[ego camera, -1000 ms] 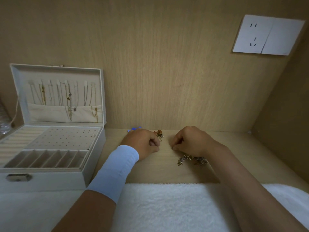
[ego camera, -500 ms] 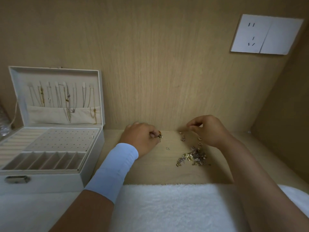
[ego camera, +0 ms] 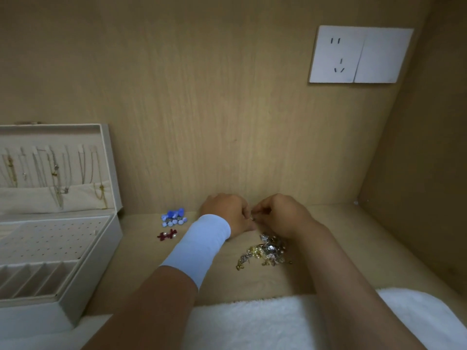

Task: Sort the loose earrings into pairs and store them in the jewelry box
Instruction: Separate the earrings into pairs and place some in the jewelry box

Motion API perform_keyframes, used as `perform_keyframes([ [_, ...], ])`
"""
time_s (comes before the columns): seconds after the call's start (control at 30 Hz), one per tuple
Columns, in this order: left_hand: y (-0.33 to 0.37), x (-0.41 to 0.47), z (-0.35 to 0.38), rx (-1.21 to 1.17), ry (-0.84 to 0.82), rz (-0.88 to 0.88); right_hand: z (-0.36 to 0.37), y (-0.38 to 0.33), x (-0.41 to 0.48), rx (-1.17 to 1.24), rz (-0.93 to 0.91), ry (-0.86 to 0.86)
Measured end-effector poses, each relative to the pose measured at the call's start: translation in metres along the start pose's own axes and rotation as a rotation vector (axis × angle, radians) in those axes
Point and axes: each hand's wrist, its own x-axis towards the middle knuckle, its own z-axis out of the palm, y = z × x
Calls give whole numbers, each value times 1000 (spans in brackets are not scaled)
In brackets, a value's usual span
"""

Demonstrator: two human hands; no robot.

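My left hand (ego camera: 227, 213) and my right hand (ego camera: 280, 214) meet near the back wall, fingertips together, both pinching a small gold earring (ego camera: 251, 218). Just below them a heap of loose gold and silver earrings (ego camera: 265, 251) lies on the wooden shelf. To the left lie a cluster of blue earrings (ego camera: 174, 218) and a pair of dark red bow earrings (ego camera: 167, 234). The white jewelry box (ego camera: 101, 248) stands open at the far left, with a perforated earring panel, divided slots and necklaces hanging in its lid.
A white fluffy towel (ego camera: 265, 322) runs along the front edge of the shelf. The wooden back wall carries a white socket plate (ego camera: 358, 54) at the upper right. A side wall closes the shelf on the right.
My right hand has come left from above the heap to meet my left hand. The view has shifted, so the blue and red earrings now show left of my left hand.
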Motion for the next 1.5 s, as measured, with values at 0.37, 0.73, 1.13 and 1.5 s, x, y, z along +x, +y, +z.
perform_keyframes([
  [0.37, -9, -6, -5, -134, 96, 51, 5, -2, 5, 205, -45, 45],
  [0.73, -10, -13, -23, -562, 204, 84, -42, -8, -9, 325, -80, -21],
  [1.13, -20, -21, -16, -562, 86, 151, -23, -12, -5, -139, 60, -239],
  [1.5, -45, -56, -53, -580, 140, 105, -29, -42, -17, 136, -69, -204],
])
